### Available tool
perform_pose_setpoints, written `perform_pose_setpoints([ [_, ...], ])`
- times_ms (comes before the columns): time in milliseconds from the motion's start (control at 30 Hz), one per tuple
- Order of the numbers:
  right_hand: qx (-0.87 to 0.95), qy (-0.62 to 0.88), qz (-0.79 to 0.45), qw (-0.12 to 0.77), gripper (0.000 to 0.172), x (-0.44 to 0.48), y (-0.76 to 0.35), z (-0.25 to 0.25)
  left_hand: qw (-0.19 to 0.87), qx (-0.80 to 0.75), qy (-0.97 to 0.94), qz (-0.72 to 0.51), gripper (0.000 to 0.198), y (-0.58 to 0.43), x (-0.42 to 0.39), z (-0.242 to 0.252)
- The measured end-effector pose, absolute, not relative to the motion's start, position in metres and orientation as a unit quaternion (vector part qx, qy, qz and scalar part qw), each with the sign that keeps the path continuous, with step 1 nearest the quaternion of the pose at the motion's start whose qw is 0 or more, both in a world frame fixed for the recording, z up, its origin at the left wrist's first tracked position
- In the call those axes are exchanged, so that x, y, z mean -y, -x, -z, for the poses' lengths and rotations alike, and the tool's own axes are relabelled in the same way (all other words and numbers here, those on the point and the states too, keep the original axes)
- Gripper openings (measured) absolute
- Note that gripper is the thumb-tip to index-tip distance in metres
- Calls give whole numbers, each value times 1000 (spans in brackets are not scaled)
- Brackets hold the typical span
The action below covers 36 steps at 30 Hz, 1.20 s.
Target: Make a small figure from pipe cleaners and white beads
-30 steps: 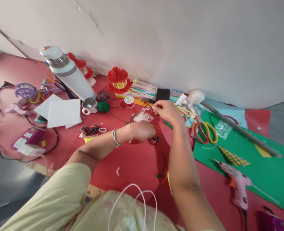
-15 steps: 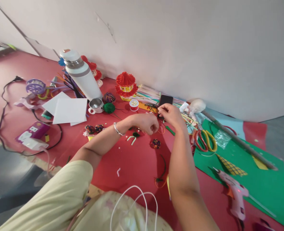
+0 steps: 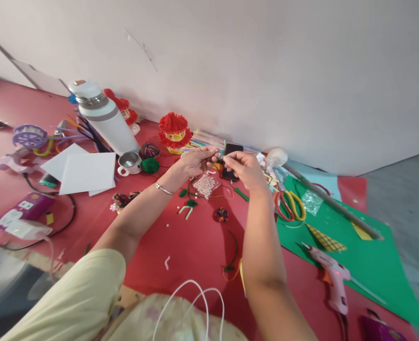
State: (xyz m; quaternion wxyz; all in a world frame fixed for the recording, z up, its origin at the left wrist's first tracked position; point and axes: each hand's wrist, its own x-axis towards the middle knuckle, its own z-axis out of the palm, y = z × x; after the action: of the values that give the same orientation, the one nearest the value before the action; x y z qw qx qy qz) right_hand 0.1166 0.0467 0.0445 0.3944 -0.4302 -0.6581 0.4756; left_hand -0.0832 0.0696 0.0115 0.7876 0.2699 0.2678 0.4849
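Observation:
My left hand (image 3: pixel 194 162), with a bangle at its wrist, is raised over the table, finger and thumb pinching what looks like a small white bead (image 3: pixel 217 151). Close by on the right, my right hand (image 3: pixel 245 169) is closed in a pinch; what it holds is too small to make out. Below them lies a clear packet of pearl beads (image 3: pixel 205 185), with loose beads around it. A multicoloured yarn pompom (image 3: pixel 221 214) rests nearer me. Dark green yarn pieces (image 3: pixel 191 202) and a bent pale green straw piece (image 3: pixel 186 211) lie to the left. A black phone (image 3: pixel 232 158) is behind my hands.
To the left stand a white flask (image 3: pixel 107 118), a steel-lined cup (image 3: pixel 129 163), a green yarn ball (image 3: pixel 150 166) and white cards (image 3: pixel 87 173). A red-roofed model (image 3: pixel 174 131) stands behind. Scissors (image 3: pixel 290 205), a stick (image 3: pixel 332 201) and a pink glue gun (image 3: pixel 332 277) lie right.
My left hand has risen from low over the table and turned, bringing its fingertips close to my right hand's. The bead packet now shows. The whole view has shifted slightly.

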Motion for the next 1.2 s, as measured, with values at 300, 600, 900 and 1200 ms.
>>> perform_pose_setpoints([
  [300,661,449,-463,383,25,-48,-118,-43,785,-260,-318,-464,5,87,-70,-4],
  [600,659,458,-466,373,26,-45,-119,-47,765,-284,-319,-483,12,87,-69,-8],
  [900,662,460,-467,363,25,-45,-117,-45,759,-289,-341,-474,16,88,-71,-5],
  [1200,662,456,-481,350,24,-45,-117,-46,750,-302,-357,-468,19,88,-71,-6],
])
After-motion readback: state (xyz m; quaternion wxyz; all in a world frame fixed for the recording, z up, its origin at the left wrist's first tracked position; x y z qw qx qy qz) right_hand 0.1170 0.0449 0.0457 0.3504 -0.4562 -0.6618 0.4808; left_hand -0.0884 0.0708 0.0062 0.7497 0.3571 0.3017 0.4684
